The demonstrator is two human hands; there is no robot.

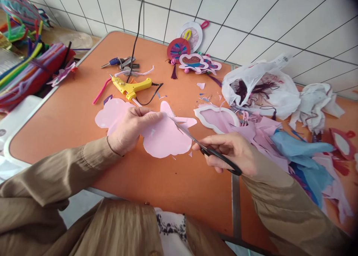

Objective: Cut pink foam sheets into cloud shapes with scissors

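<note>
My left hand point(134, 127) pinches the upper left part of a pink sheet point(165, 138) with a rounded, scalloped edge. In my right hand point(231, 151) is a pair of scissors point(205, 148) with black handles, my fingers through the grips. Their blades reach into the sheet's upper right side, where a narrow strip stands partly cut from it. Another pink cut-out point(112, 114) with a scalloped outline lies on the table, partly hidden by my left hand. Small pink scraps lie by the scissors.
A yellow glue gun point(131, 87) with a black cord and a bunch of keys point(123, 64) lie behind my left hand. Finished-looking round ornaments point(179, 50) lean at the wall. A white plastic bag point(285, 99), pink scraps and blue cloth point(304, 147) crowd the right. Pipe cleaners point(33, 71) lie left.
</note>
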